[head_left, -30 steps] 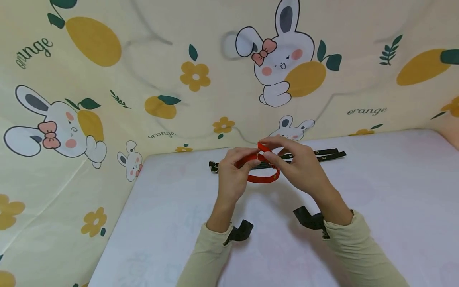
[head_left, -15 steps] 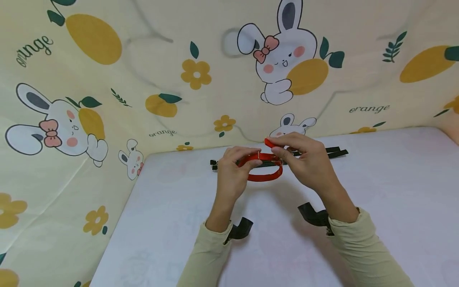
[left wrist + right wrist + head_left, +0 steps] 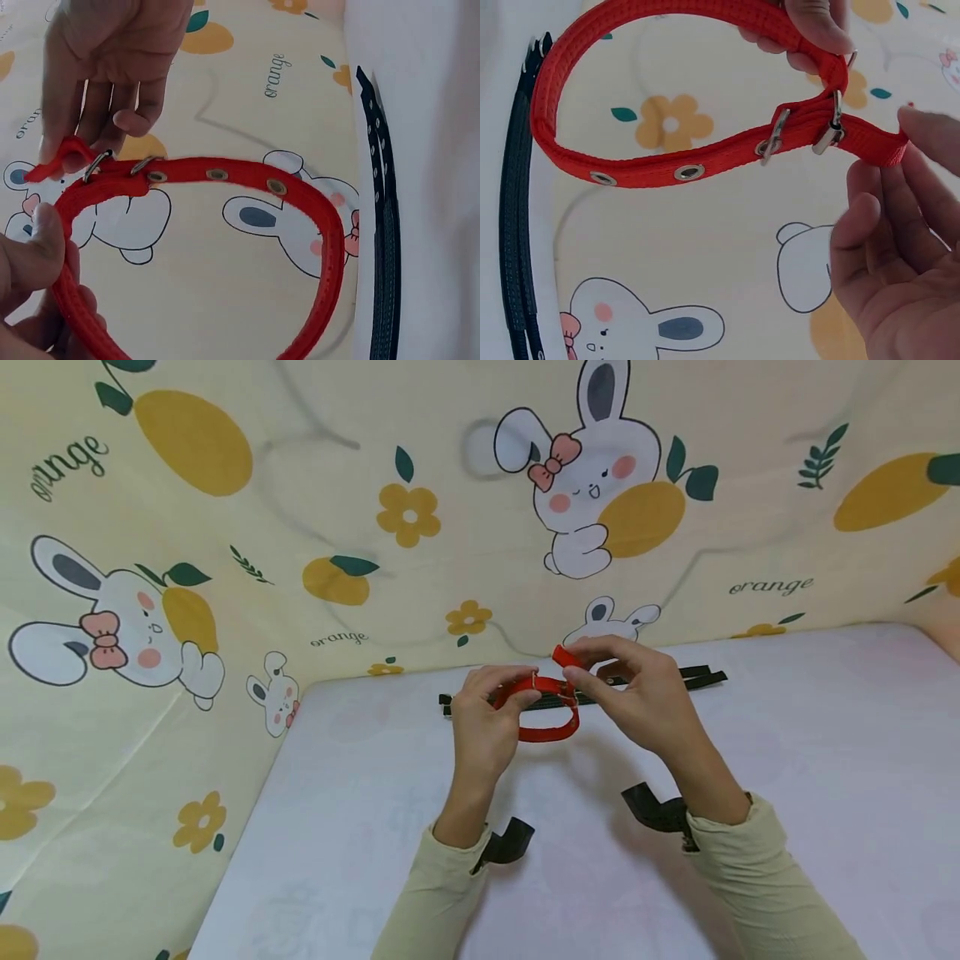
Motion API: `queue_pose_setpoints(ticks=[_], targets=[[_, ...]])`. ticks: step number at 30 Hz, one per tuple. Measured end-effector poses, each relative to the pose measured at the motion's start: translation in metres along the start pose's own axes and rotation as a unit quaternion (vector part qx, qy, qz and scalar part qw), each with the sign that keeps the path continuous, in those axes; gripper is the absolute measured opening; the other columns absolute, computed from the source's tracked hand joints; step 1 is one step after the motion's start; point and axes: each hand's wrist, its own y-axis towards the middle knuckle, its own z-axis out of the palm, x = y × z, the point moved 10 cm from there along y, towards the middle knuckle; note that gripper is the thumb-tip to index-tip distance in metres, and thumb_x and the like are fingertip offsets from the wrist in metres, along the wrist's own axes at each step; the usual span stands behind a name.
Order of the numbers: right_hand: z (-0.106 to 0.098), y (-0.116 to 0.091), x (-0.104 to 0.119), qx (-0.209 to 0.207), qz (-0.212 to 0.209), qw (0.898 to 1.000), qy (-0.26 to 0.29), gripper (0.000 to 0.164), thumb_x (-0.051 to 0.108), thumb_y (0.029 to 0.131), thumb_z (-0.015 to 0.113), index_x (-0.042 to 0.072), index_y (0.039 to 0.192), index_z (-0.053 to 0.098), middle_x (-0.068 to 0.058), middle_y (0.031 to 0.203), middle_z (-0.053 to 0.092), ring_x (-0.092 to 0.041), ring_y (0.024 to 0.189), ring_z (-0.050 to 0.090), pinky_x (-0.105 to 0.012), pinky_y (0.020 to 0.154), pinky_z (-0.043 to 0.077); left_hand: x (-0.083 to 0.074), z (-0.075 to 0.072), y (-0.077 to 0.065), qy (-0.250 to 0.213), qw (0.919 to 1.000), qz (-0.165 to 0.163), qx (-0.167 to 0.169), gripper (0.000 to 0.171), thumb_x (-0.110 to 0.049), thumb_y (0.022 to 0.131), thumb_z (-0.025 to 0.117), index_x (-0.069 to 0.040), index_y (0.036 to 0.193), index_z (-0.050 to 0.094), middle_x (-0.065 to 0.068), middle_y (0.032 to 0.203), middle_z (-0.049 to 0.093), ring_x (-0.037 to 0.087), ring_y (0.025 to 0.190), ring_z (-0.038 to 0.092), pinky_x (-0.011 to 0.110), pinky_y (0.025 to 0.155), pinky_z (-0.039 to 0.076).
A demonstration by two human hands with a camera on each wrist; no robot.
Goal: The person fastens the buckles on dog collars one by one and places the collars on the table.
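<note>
A red collar [image 3: 550, 735] with metal eyelets and a buckle [image 3: 827, 137] is held up in a loop above the table. My left hand [image 3: 486, 724] pinches the band beside the buckle, fingers on one side and thumb on the other. With thumb and fingertips, my right hand [image 3: 637, 693] grips the collar's free strap end [image 3: 881, 145], which sticks out past the buckle. In the right wrist view the strap runs through the buckle, and the prong lies at an eyelet. Behind the hands lie black collars [image 3: 386, 247], also with eyelets, partly hidden in the head view.
The white table [image 3: 360, 827] meets a patterned cloth backdrop [image 3: 420, 602] at its far edge, with more cloth along the left. A black strap hangs at each sleeve cuff [image 3: 510, 842].
My right hand has shifted right and slightly up, drawing the strap end away from the left hand. The left hand stays nearly in place, still holding the band.
</note>
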Motion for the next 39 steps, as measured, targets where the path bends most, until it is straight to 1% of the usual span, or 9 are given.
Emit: queue_pose_setpoints(ticks=[3, 8, 18, 23, 27, 31, 35, 37, 39], targets=[[0.002, 0.000, -0.001, 0.009, 0.004, 1.000, 0.011, 0.023, 0.020, 0.089, 0.076, 0.012, 0.111, 0.075, -0.005, 0.105, 0.073, -0.002, 0.085, 0.066, -0.012, 0.076, 0.053, -0.001, 0.001, 0.000, -0.011, 0.9999, -0.001, -0.002, 0.025, -0.005, 0.081, 0.078, -0.008, 0.105, 0.077, 0.007, 0.101, 0.074, 0.019, 0.102, 0.060, 0.032, 0.082, 0.060], [0.004, 0.000, -0.002, 0.022, 0.008, 1.000, 0.001, 0.022, 0.020, 0.089, 0.076, 0.015, 0.110, 0.077, -0.004, 0.105, 0.073, 0.003, 0.087, 0.063, -0.009, 0.078, 0.052, -0.002, 0.003, -0.001, -0.024, 0.9997, -0.002, -0.003, 0.024, -0.005, 0.081, 0.078, -0.008, 0.105, 0.077, 0.007, 0.101, 0.073, 0.017, 0.102, 0.060, 0.025, 0.082, 0.058], [0.009, -0.001, -0.002, 0.052, 0.012, 0.999, -0.004, 0.017, 0.021, 0.089, 0.076, 0.018, 0.106, 0.077, -0.001, 0.104, 0.071, -0.002, 0.087, 0.062, -0.014, 0.076, 0.053, -0.009, 0.000, -0.003, -0.027, 0.9995, 0.015, -0.010, 0.022, -0.007, 0.081, 0.078, -0.007, 0.104, 0.078, 0.006, 0.102, 0.074, 0.017, 0.101, 0.059, 0.029, 0.079, 0.058], [0.011, -0.001, 0.000, 0.057, 0.001, 0.998, -0.014, 0.016, 0.023, 0.089, 0.076, 0.020, 0.105, 0.078, 0.001, 0.101, 0.072, -0.003, 0.089, 0.060, -0.014, 0.075, 0.052, -0.010, 0.000, -0.004, -0.034, 0.9989, 0.029, -0.016, 0.023, -0.008, 0.080, 0.079, -0.007, 0.103, 0.079, 0.007, 0.101, 0.074, 0.017, 0.100, 0.059, 0.025, 0.079, 0.057], [0.011, -0.002, 0.002, 0.051, -0.018, 0.998, -0.041, 0.017, 0.024, 0.088, 0.077, 0.021, 0.104, 0.078, 0.002, 0.100, 0.072, -0.007, 0.098, 0.059, -0.014, 0.073, 0.048, -0.009, 0.004, -0.003, -0.039, 0.9986, 0.035, -0.005, 0.025, -0.011, 0.078, 0.081, -0.008, 0.103, 0.079, 0.006, 0.101, 0.075, 0.017, 0.100, 0.059, 0.025, 0.079, 0.057], [0.013, -0.002, 0.000, 0.069, -0.022, 0.995, -0.063, 0.032, 0.029, 0.087, 0.078, 0.021, 0.117, 0.074, 0.000, 0.110, 0.070, -0.015, 0.108, 0.057, -0.027, 0.080, 0.047, -0.003, 0.001, 0.000, -0.054, 0.9985, 0.010, 0.000, 0.028, -0.014, 0.078, 0.082, -0.010, 0.106, 0.078, 0.007, 0.101, 0.074, 0.018, 0.099, 0.063, 0.030, 0.081, 0.058], [0.021, -0.001, -0.010, 0.129, 0.017, 0.989, -0.074, 0.048, 0.035, 0.088, 0.076, 0.018, 0.132, 0.064, -0.004, 0.116, 0.069, -0.021, 0.110, 0.060, -0.042, 0.090, 0.050, 0.008, -0.005, 0.004, -0.096, 0.9943, -0.045, -0.011, 0.030, -0.013, 0.080, 0.080, -0.011, 0.110, 0.077, 0.008, 0.105, 0.075, 0.019, 0.096, 0.067, 0.033, 0.082, 0.059], [0.024, -0.001, -0.015, 0.153, 0.038, 0.985, -0.069, 0.047, 0.034, 0.090, 0.075, 0.016, 0.132, 0.064, -0.006, 0.114, 0.071, -0.023, 0.108, 0.063, -0.045, 0.091, 0.053, 0.013, -0.007, 0.005, -0.123, 0.9897, -0.072, -0.015, 0.030, -0.012, 0.082, 0.079, -0.010, 0.111, 0.076, 0.009, 0.106, 0.075, 0.019, 0.095, 0.068, 0.031, 0.081, 0.059], [0.024, -0.001, -0.017, 0.160, 0.054, 0.984, -0.061, 0.043, 0.032, 0.090, 0.074, 0.014, 0.129, 0.065, -0.008, 0.112, 0.072, -0.024, 0.105, 0.066, -0.047, 0.089, 0.056, 0.019, -0.008, 0.006, -0.151, 0.9836, -0.097, -0.014, 0.029, -0.011, 0.082, 0.079, -0.009, 0.111, 0.076, 0.008, 0.106, 0.075, 0.019, 0.094, 0.067, 0.028, 0.080, 0.058]])
